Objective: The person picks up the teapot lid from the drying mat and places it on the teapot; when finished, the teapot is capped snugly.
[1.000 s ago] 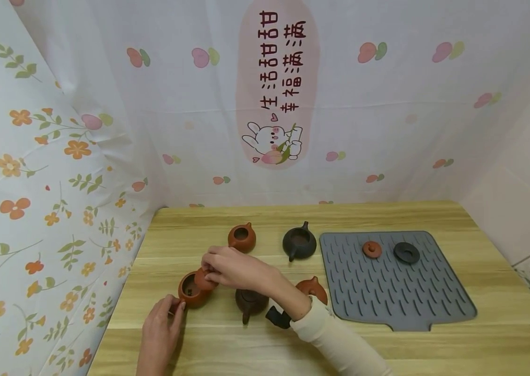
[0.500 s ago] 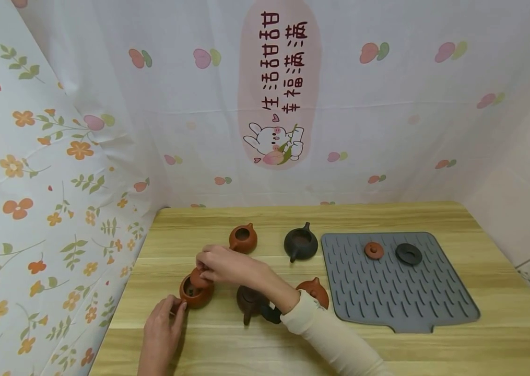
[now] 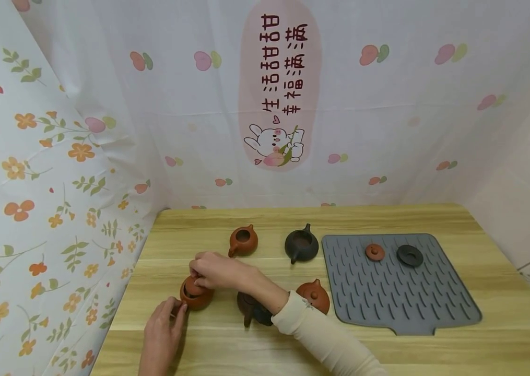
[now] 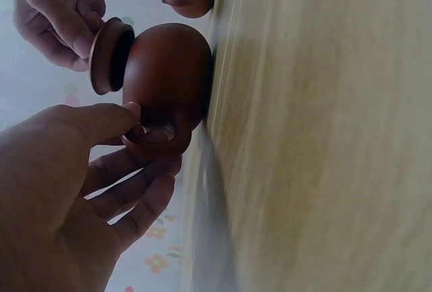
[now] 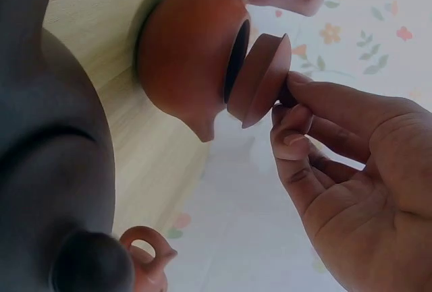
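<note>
At the table's left side stands a reddish-brown clay teapot (image 3: 197, 303). My left hand (image 3: 162, 326) pinches its handle, with the thumb on top and the fingers beneath in the left wrist view. My right hand (image 3: 220, 270) holds the matching lid (image 5: 260, 79) by its knob between thumb and fingers. The lid is tilted over the teapot's opening, one edge right at the rim and a dark gap still showing. The knob is mostly hidden by the fingertips.
A dark brown teapot (image 3: 246, 300) stands under my right forearm, a lidded orange teapot (image 3: 316, 300) beyond it. Behind are lidless red (image 3: 241, 244) and black (image 3: 309, 250) teapots. The grey mat (image 3: 401, 297) bears a red lid (image 3: 375, 252) and a black lid (image 3: 409, 256).
My right hand has brought the lid left and down over the teapot's opening, covering most of it. The left hand stays at the handle.
</note>
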A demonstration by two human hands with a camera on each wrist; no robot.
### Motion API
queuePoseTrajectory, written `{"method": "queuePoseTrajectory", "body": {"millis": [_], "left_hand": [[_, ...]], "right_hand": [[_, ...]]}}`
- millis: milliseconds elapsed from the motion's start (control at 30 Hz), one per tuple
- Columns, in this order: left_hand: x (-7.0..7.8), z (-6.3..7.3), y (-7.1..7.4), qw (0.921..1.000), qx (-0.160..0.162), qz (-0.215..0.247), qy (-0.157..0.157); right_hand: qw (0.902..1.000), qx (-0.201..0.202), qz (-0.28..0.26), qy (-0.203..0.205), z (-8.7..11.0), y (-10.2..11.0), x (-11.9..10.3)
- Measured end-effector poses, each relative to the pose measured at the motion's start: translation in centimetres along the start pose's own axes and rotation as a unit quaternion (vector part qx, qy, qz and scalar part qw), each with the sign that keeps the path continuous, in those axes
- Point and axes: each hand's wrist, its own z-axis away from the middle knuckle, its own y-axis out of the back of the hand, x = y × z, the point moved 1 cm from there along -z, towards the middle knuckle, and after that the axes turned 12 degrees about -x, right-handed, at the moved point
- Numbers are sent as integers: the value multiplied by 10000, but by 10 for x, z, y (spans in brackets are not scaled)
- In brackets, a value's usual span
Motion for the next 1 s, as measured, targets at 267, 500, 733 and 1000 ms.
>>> {"method": "queuePoseTrajectory", "body": {"millis": [267,500,733,1000], "left_hand": [[-13,3,-8,10000,-19,86,3],[0,0,0,9999,-107,4,49],[-40,6,-26,9995,141,218,-159],[-9,2,-7,9998,145,6,-156]], "right_hand": [[9998,-97,50,-136,-5,-3,1],[9993,-198,260,-155,-8,-5,0],[9970,-212,720,-172,-11,-6,-5],[9951,-285,934,-133,-13,-7,-10]]}}
